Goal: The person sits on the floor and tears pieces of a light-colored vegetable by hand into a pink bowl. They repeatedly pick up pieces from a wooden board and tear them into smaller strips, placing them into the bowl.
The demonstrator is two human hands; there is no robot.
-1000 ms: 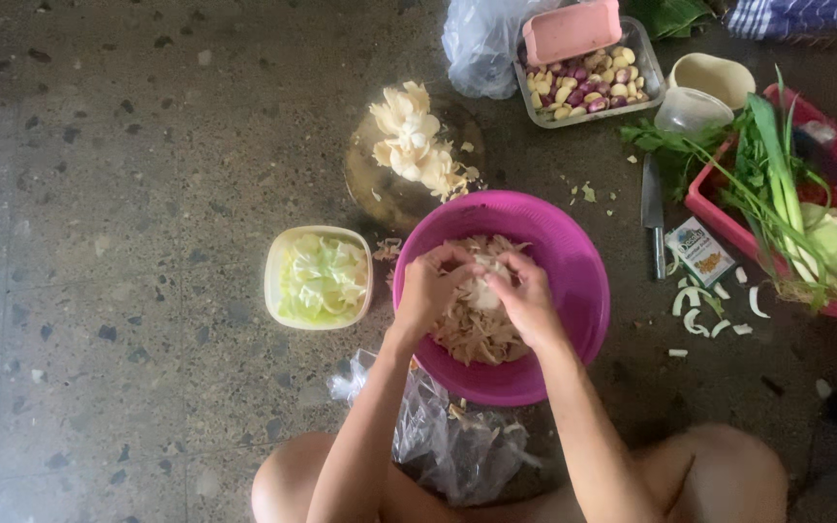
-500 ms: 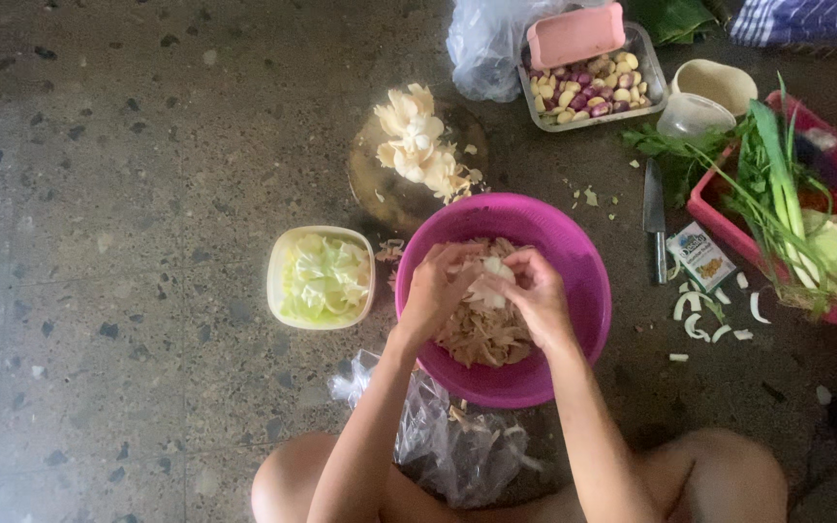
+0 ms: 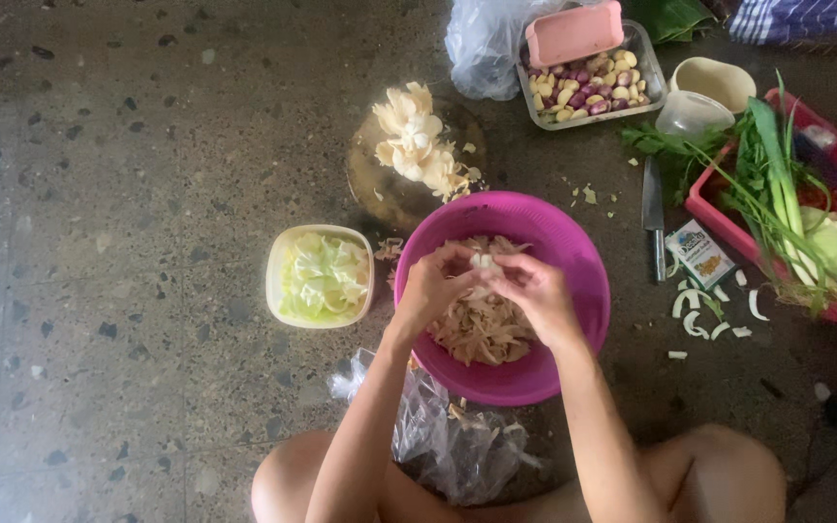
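Observation:
A magenta plastic bowl [image 3: 573, 242] sits on the floor in front of me, holding a heap of torn pale-brown mushroom shreds [image 3: 481, 334]. My left hand [image 3: 435, 286] and my right hand [image 3: 533, 291] meet above the bowl, both pinching one pale mushroom piece [image 3: 481, 262] between their fingertips. Beyond the bowl, whole cream-coloured mushrooms [image 3: 417, 143] lie piled on a round wooden board [image 3: 380, 189].
A cream tub of cut cabbage [image 3: 320, 276] stands left of the bowl. A knife [image 3: 653, 215], a small packet [image 3: 699, 253] and vegetable scraps lie to the right, beside a red basket of greens [image 3: 830, 160]. A tray of garlic and shallots [image 3: 588, 85] is behind. A crumpled plastic bag [image 3: 438, 436] lies near my knees.
Both hands stay over the bowl, their fingers shifting slightly as they pull at the mushroom piece. Nothing else has moved.

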